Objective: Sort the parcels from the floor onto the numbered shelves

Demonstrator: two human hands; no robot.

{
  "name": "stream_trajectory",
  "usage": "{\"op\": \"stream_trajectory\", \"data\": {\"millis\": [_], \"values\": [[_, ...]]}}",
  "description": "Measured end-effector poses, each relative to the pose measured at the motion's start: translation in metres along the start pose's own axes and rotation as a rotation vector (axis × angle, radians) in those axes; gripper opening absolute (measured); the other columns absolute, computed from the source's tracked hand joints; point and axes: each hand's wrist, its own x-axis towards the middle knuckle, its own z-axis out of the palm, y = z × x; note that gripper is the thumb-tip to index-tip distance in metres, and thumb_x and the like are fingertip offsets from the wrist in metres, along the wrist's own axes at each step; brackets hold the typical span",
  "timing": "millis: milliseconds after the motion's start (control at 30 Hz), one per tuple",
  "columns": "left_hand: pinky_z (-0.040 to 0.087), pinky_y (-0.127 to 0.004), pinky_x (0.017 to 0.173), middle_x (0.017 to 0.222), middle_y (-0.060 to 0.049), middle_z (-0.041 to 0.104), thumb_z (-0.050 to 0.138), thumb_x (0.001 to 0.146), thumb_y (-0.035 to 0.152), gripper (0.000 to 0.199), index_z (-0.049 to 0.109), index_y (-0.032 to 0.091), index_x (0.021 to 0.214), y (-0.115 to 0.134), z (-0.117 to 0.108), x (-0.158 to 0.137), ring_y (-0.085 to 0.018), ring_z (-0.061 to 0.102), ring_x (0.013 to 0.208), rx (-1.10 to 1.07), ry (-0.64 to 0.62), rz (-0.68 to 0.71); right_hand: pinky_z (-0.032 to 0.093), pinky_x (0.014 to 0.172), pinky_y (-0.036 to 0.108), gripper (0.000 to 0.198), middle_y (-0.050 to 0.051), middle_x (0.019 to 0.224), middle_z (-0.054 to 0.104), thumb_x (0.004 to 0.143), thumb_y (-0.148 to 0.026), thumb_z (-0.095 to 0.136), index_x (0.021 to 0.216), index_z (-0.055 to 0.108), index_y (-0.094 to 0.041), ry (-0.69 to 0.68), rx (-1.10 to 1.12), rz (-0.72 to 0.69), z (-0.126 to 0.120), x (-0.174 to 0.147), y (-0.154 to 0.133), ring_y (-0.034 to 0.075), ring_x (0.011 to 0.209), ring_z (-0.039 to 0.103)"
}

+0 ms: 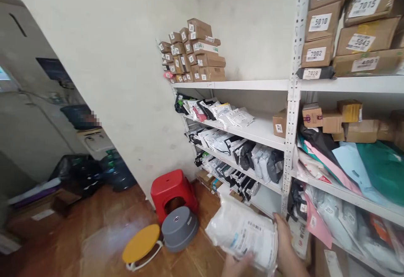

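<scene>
White parcel (225,226) is held at near right, off the shelves (252,84): left hand (236,265) pinches its near edge, right hand (284,241) clasps its right edge. Other parcels (241,117) already lie shelved beyond.

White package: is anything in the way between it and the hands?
Nothing visible: the left hand touches the white package at its near edge, and the right hand is against its right side.
</scene>
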Motion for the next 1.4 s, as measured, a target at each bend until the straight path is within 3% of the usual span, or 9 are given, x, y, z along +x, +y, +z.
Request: {"op": "stream_trajectory", "data": {"millis": [100,233,333,433,567,733,967,1167,1400], "values": [[0.057,-0.052,0.1,0.096,-0.01,0.082,0.095,0.036,0.068,0.076,0.073,0.021,0.092,0.033,-0.069,0.051,-0.039,0.074,0.103,-0.071,0.143,-0.052,0.051,0.057,0.034,0.053,-0.001,0.058,0.052,0.079,-0.076,0.06,0.061,0.049,-0.026,0.062,-0.13,-0.132,0.069,-0.029,0.033,0.021,0.056,0.055],[0.061,-0.046,0.093,0.101,-0.009,0.081,0.096,0.05,0.051,0.063,0.071,0.021,0.099,0.098,-0.147,0.123,-0.037,0.075,0.103,0.056,0.097,-0.152,0.059,0.092,0.042,0.048,0.012,0.11,0.072,0.092,-0.067,0.053,0.109,0.072,-0.026,-0.275,-0.396,-0.49,0.153,-0.061,0.084,0.03,0.104,0.071],[0.061,-0.042,0.092,0.104,-0.009,0.081,0.093,0.056,0.048,0.06,0.068,0.022,0.103,0.129,-0.173,0.166,-0.035,0.075,0.107,0.169,0.059,-0.127,0.056,0.103,0.043,0.059,0.009,0.147,0.061,0.086,-0.05,0.072,0.142,0.059,-0.04,-0.492,-0.622,-0.53,0.206,-0.074,0.118,0.034,0.129,0.064],[0.061,-0.041,0.091,0.107,-0.012,0.081,0.09,0.058,0.055,0.068,0.066,0.02,0.11,0.138,-0.169,0.193,-0.036,0.075,0.107,0.272,-0.043,-0.08,0.058,0.102,0.044,0.072,0.009,0.159,0.05,0.087,-0.022,0.069,0.151,0.048,-0.047,-0.392,-0.736,-0.379,0.242,-0.071,0.132,0.036,0.134,0.061],[0.059,-0.041,0.094,0.114,-0.016,0.079,0.077,0.069,0.072,0.08,0.065,0.016,0.124,0.151,-0.131,0.22,-0.037,0.073,0.11,0.468,-0.297,0.025,0.049,0.112,0.053,0.097,0.015,0.167,0.035,0.077,-0.029,0.077,0.162,0.032,-0.035,-0.276,-0.657,-0.398,0.253,-0.032,0.107,0.043,0.147,0.045],[0.048,-0.045,0.114,0.146,-0.016,0.063,0.047,0.088,0.077,0.076,0.066,0.019,0.134,0.214,-0.049,0.297,-0.032,0.058,0.137,0.464,-0.664,0.18,0.037,0.122,0.052,0.088,0.012,0.169,0.031,0.09,-0.05,0.06,0.165,0.022,-0.026,-0.053,-0.274,-0.607,0.239,0.067,0.024,0.035,0.155,0.032],[0.042,-0.037,0.117,0.148,-0.019,0.056,0.053,0.095,0.023,0.048,0.057,0.011,0.141,0.327,0.092,0.457,-0.026,0.052,0.14,1.31,-0.462,0.828,0.032,0.125,0.044,0.091,0.006,0.163,0.043,0.073,-0.045,0.063,0.157,0.037,-0.025,0.203,-0.015,-0.352,0.278,0.263,-0.094,0.031,0.152,0.037],[0.046,-0.045,0.108,0.136,-0.031,0.062,0.059,0.092,0.029,0.045,0.065,0.002,0.128,0.35,0.169,0.535,-0.04,0.058,0.131,1.653,-0.341,0.629,0.051,0.108,0.042,0.091,0.014,0.141,0.063,0.069,-0.039,0.058,0.154,0.036,-0.016,0.204,0.069,-0.049,0.332,0.376,-0.126,0.032,0.126,0.062],[0.045,-0.045,0.106,0.14,-0.03,0.061,0.063,0.088,0.032,0.04,0.07,0.009,0.12,0.344,0.182,0.574,-0.04,0.055,0.135,1.659,-0.45,0.514,0.057,0.088,0.036,0.083,0.013,0.125,0.068,0.074,-0.047,0.053,0.15,0.037,-0.017,0.197,0.021,0.007,0.329,0.396,-0.102,0.029,0.111,0.069]]}}
